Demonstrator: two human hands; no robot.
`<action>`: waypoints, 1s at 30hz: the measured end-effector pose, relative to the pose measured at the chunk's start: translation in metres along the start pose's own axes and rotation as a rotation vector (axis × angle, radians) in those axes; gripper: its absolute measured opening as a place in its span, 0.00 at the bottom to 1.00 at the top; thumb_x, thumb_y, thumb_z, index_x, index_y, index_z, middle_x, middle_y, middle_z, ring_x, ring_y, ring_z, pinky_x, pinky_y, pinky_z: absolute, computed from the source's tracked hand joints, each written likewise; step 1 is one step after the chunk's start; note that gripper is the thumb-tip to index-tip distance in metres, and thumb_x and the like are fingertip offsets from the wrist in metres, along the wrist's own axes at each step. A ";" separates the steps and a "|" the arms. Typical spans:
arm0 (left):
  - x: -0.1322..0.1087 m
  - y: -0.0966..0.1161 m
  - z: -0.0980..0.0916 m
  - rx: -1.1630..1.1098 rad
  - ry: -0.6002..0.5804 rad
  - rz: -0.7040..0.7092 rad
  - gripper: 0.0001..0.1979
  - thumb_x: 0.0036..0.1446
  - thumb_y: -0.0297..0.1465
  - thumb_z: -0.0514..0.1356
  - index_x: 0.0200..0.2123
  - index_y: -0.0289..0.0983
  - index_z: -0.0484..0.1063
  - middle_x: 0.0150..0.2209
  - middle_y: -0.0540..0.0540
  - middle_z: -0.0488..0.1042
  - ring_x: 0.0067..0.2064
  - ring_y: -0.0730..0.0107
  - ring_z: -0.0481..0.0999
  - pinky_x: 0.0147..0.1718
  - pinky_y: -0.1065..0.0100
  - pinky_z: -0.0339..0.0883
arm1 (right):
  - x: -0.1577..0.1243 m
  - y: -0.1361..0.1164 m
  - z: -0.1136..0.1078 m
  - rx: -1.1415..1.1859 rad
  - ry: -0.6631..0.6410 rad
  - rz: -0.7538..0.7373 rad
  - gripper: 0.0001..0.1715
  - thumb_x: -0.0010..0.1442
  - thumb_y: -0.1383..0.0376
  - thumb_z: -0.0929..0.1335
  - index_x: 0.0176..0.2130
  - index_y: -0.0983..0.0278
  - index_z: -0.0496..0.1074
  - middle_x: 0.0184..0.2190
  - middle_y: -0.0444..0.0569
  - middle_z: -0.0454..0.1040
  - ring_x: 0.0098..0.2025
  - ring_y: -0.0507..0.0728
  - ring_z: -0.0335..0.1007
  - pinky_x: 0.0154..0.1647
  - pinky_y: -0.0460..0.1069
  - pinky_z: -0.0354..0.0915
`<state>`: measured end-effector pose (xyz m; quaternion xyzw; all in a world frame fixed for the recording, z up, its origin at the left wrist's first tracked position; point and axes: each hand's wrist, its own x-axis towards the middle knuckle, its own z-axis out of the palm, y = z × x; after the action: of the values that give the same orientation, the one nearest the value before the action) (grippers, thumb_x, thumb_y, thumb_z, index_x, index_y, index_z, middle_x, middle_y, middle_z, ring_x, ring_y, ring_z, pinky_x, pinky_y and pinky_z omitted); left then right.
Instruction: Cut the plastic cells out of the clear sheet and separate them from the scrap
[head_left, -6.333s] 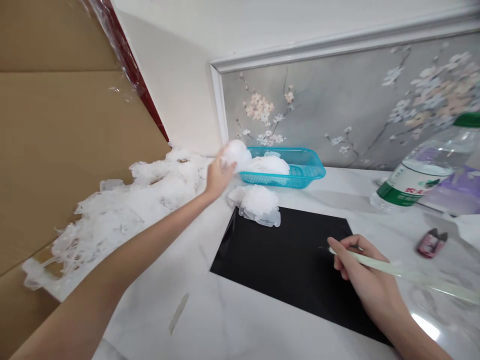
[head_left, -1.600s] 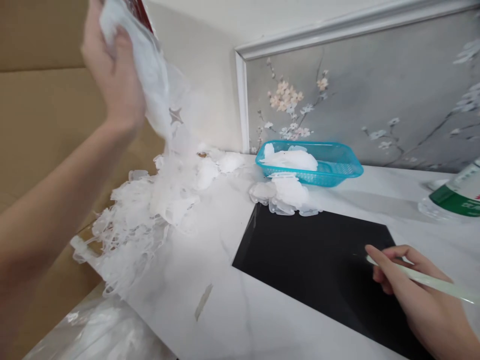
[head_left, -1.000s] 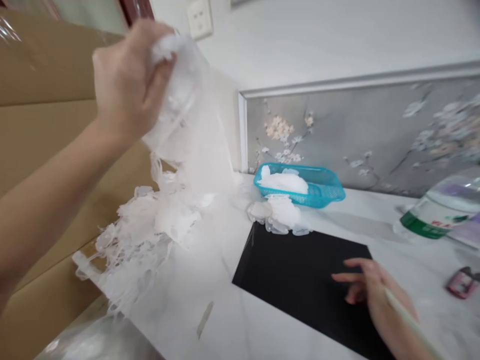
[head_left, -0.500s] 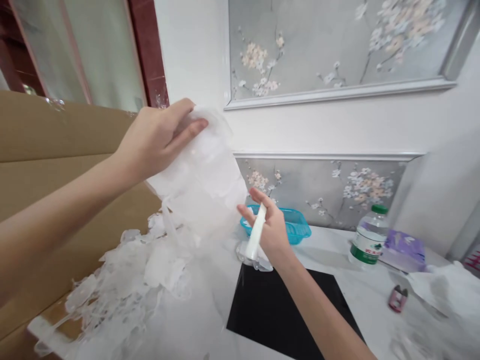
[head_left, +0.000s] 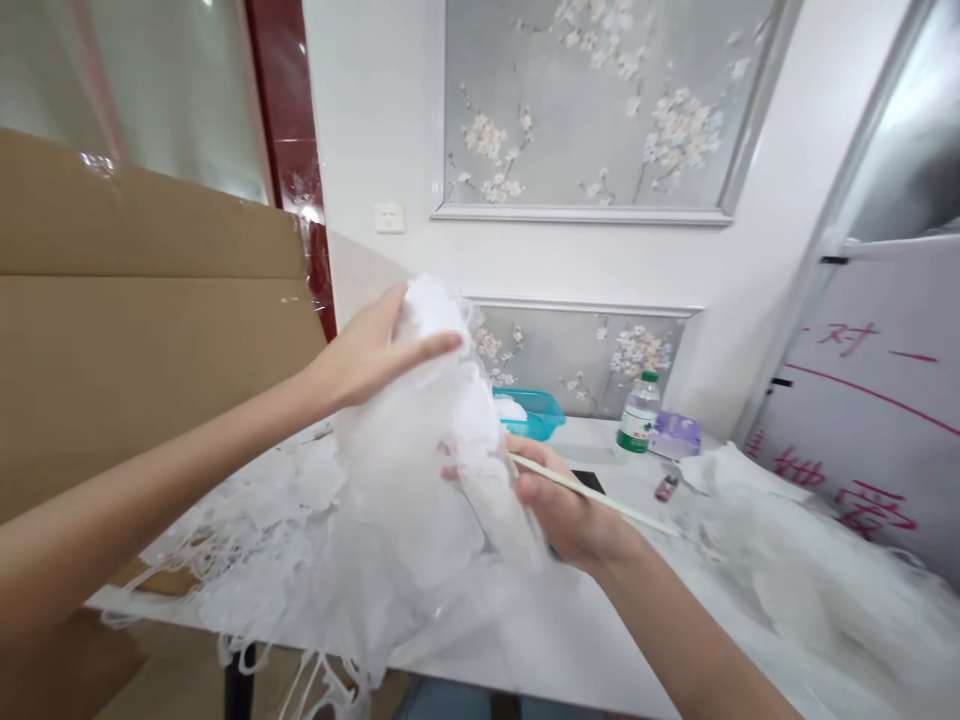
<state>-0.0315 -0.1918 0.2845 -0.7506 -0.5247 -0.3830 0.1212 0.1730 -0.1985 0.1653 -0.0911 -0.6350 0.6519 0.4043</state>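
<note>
A bunched piece of white sheer fabric (head_left: 405, 490) hangs in front of me, partly blurred. My left hand (head_left: 360, 355) is closed on its upper edge, with the thumb lying across the front. Lower down, on the fabric's right side, is my right hand (head_left: 562, 500), closed around a thin white stick (head_left: 634, 513). Some of its fingertips show faintly through the sheer cloth, touching it from behind. The stick slants down to the right past the wrist. Below and left of the fabric, a heap of white lacy strips (head_left: 247, 510) spills over the table's front edge.
A tall cardboard box (head_left: 150, 350) stands at the left. Along the back of the table are a blue plastic basket (head_left: 551, 418), a green-capped bottle (head_left: 639, 415) and a purple pack (head_left: 677, 435). A black mat (head_left: 590, 481) shows behind my right hand. More white material (head_left: 810, 570) lies right.
My view has shifted right and back. The fabric and left hand are lower in view. My right hand has come against the fabric, and the stick now points back past the wrist.
</note>
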 end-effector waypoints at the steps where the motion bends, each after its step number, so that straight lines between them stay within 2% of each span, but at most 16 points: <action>1: -0.007 0.000 0.002 0.012 -0.075 -0.028 0.30 0.46 0.55 0.57 0.42 0.38 0.60 0.38 0.46 0.69 0.41 0.59 0.72 0.35 0.68 0.63 | -0.008 -0.002 0.006 -0.032 0.014 0.046 0.22 0.48 0.54 0.73 0.42 0.61 0.75 0.37 0.48 0.78 0.41 0.58 0.73 0.43 0.50 0.65; 3: -0.021 0.001 0.006 0.030 -0.230 -0.063 0.40 0.37 0.56 0.62 0.48 0.39 0.57 0.41 0.45 0.70 0.43 0.54 0.73 0.34 0.67 0.65 | -0.021 -0.006 0.015 -0.135 0.104 0.147 0.15 0.48 0.60 0.74 0.38 0.63 0.76 0.35 0.47 0.78 0.39 0.56 0.73 0.42 0.48 0.65; 5: -0.035 0.003 0.010 0.058 -0.388 -0.050 0.44 0.35 0.55 0.64 0.51 0.39 0.53 0.40 0.44 0.71 0.40 0.54 0.74 0.30 0.67 0.65 | -0.031 -0.009 0.018 -0.241 0.225 0.221 0.13 0.47 0.62 0.73 0.34 0.65 0.76 0.33 0.47 0.78 0.36 0.56 0.73 0.37 0.47 0.65; 7: -0.046 0.004 0.016 0.120 -0.494 -0.021 0.42 0.37 0.52 0.63 0.51 0.37 0.53 0.36 0.44 0.72 0.34 0.56 0.75 0.27 0.67 0.63 | -0.039 -0.010 0.015 -0.298 0.333 0.256 0.13 0.48 0.60 0.72 0.33 0.65 0.75 0.30 0.48 0.77 0.33 0.56 0.73 0.33 0.47 0.65; 9: -0.054 0.003 0.024 0.157 -0.527 -0.004 0.36 0.41 0.47 0.61 0.50 0.36 0.55 0.33 0.44 0.72 0.30 0.57 0.74 0.24 0.67 0.61 | -0.048 -0.015 0.009 -0.339 0.392 0.279 0.15 0.49 0.56 0.72 0.32 0.65 0.74 0.29 0.49 0.77 0.31 0.56 0.72 0.30 0.47 0.65; 13: -0.058 -0.012 0.037 -0.020 -0.437 0.007 0.24 0.44 0.38 0.54 0.47 0.35 0.64 0.34 0.45 0.75 0.33 0.59 0.75 0.28 0.67 0.65 | -0.068 -0.038 -0.005 -0.568 0.457 0.265 0.18 0.51 0.51 0.70 0.31 0.64 0.74 0.28 0.48 0.77 0.32 0.56 0.73 0.30 0.46 0.65; 15: -0.056 -0.025 0.039 -0.130 -0.444 -0.019 0.15 0.44 0.36 0.52 0.34 0.38 0.71 0.31 0.49 0.76 0.33 0.61 0.75 0.31 0.67 0.66 | -0.079 -0.054 -0.011 -0.710 0.490 0.259 0.17 0.49 0.52 0.71 0.28 0.64 0.75 0.27 0.47 0.76 0.30 0.55 0.73 0.28 0.46 0.65; 17: -0.054 -0.037 0.042 -0.174 -0.486 -0.116 0.10 0.41 0.36 0.52 0.19 0.38 0.69 0.21 0.50 0.73 0.27 0.63 0.73 0.28 0.67 0.65 | -0.087 -0.067 -0.018 -0.843 0.474 0.245 0.16 0.45 0.53 0.73 0.26 0.64 0.75 0.25 0.45 0.75 0.27 0.53 0.70 0.25 0.45 0.63; 19: -0.052 -0.046 0.046 -0.274 -0.521 -0.189 0.09 0.38 0.35 0.52 0.13 0.39 0.66 0.17 0.50 0.70 0.24 0.65 0.71 0.25 0.67 0.64 | -0.092 -0.076 -0.026 -0.935 0.409 0.255 0.16 0.43 0.53 0.74 0.24 0.64 0.75 0.23 0.44 0.74 0.24 0.51 0.67 0.22 0.44 0.60; 21: -0.048 -0.050 0.053 -0.374 -0.551 -0.256 0.08 0.36 0.35 0.54 0.13 0.39 0.68 0.17 0.50 0.71 0.24 0.66 0.71 0.25 0.68 0.64 | -0.091 -0.082 -0.037 -0.991 0.356 0.266 0.15 0.42 0.54 0.74 0.22 0.65 0.75 0.20 0.43 0.72 0.22 0.51 0.65 0.19 0.44 0.57; 24: -0.031 -0.049 0.067 -0.447 -0.536 -0.360 0.05 0.35 0.32 0.56 0.15 0.38 0.70 0.20 0.47 0.75 0.26 0.66 0.73 0.26 0.68 0.65 | -0.077 -0.089 -0.057 -1.107 0.405 0.307 0.13 0.45 0.58 0.72 0.21 0.66 0.75 0.16 0.43 0.69 0.19 0.50 0.61 0.18 0.44 0.55; 27: -0.005 -0.043 0.077 -0.506 -0.407 -0.394 0.05 0.36 0.30 0.57 0.20 0.37 0.71 0.26 0.46 0.77 0.32 0.66 0.75 0.31 0.68 0.67 | -0.055 -0.106 -0.077 -1.314 0.539 0.338 0.10 0.47 0.63 0.71 0.21 0.68 0.75 0.13 0.41 0.64 0.17 0.47 0.57 0.20 0.44 0.53; 29: 0.010 -0.037 0.076 -0.576 -0.269 -0.342 0.08 0.38 0.31 0.60 0.26 0.36 0.73 0.30 0.46 0.78 0.37 0.64 0.75 0.39 0.64 0.69 | -0.044 -0.121 -0.085 -1.468 0.625 0.263 0.10 0.49 0.65 0.70 0.23 0.70 0.76 0.15 0.42 0.65 0.20 0.49 0.60 0.24 0.45 0.56; 30: 0.015 -0.033 0.074 -0.617 -0.194 -0.285 0.09 0.39 0.32 0.61 0.27 0.35 0.73 0.33 0.45 0.79 0.40 0.64 0.75 0.43 0.62 0.68 | -0.041 -0.128 -0.087 -1.567 0.640 0.178 0.10 0.50 0.65 0.70 0.25 0.71 0.77 0.17 0.44 0.68 0.22 0.50 0.63 0.28 0.46 0.59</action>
<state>-0.0256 -0.1245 0.2379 -0.7041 -0.4927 -0.4634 -0.2164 0.3076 -0.1766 0.2490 -0.5742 -0.7485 -0.0036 0.3317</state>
